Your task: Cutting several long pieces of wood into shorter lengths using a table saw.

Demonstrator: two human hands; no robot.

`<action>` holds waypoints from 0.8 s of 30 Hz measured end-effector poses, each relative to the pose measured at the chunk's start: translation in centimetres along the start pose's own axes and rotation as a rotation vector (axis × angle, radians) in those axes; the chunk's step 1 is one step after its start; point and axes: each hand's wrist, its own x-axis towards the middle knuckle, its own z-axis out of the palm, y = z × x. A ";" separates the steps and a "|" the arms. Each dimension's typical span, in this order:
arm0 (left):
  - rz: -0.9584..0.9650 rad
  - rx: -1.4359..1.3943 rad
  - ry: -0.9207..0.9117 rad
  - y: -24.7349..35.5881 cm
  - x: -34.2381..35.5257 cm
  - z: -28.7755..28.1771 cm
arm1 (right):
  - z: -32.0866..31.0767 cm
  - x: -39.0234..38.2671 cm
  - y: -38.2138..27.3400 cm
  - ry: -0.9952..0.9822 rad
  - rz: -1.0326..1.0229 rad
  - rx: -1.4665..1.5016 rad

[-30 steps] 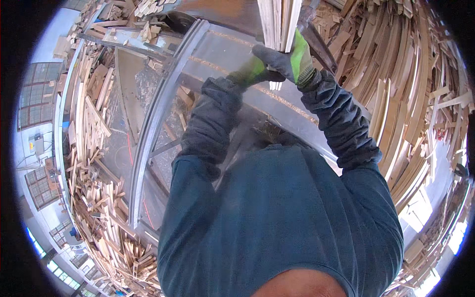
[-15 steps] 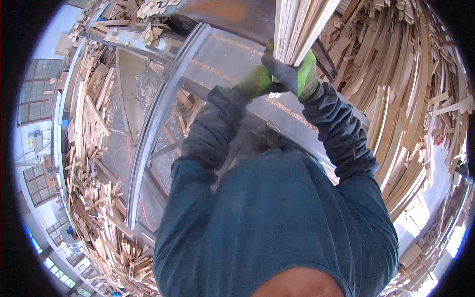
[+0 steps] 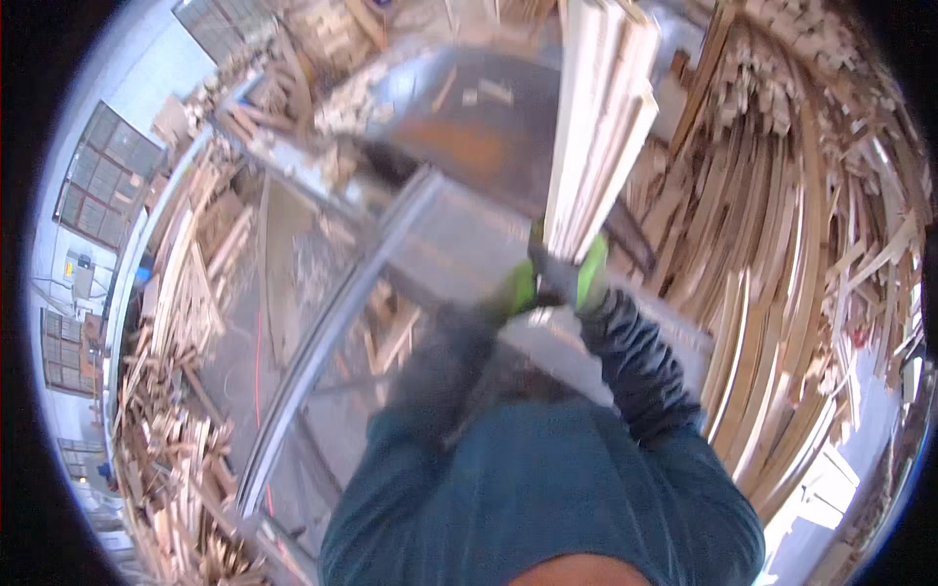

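A bundle of pale wooden strips (image 3: pixel 598 137) stands nearly upright in front of me, leaning slightly right at its top. Around its lower end are both my gloved hands, in green and dark grey gloves. My left hand (image 3: pixel 520 288) is on the left side, blurred by motion. On the right side, my right hand (image 3: pixel 590 276) is closed round the strips. Under my hands lies a grey metal machine table (image 3: pixel 454 230), streaked with sawdust.
A long metal rail (image 3: pixel 327 337) runs along the table's left side. Long wooden strips (image 3: pixel 752 205) are stacked to the right. Offcuts (image 3: pixel 186 303) lie heaped at the left. Beyond the table is a dark surface (image 3: pixel 489 117) with a rusty patch.
The view has shifted, so the table, the rail and my hands sit lower in the picture. More of the bundle's upper length shows. Both hands stay on the bundle.
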 end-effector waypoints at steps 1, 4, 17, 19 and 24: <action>-0.012 0.081 0.089 2.8 -3.3 -0.9 | 5.5 -1.9 -9.7 -0.143 -0.244 -0.204; -0.036 -0.009 0.096 12.9 -3.2 1.7 | 5.2 -2.1 -14.5 -0.083 -0.092 0.030; -0.544 -0.414 -0.209 9.5 -16.1 -9.2 | 2.4 2.4 -0.4 -0.519 0.238 0.158; -0.490 -0.575 -0.150 6.3 -18.4 -12.4 | 7.4 2.4 1.6 -0.444 0.348 0.182; -0.408 -0.530 0.900 -5.5 -40.1 -27.8 | 14.8 7.8 16.9 -0.258 0.629 0.136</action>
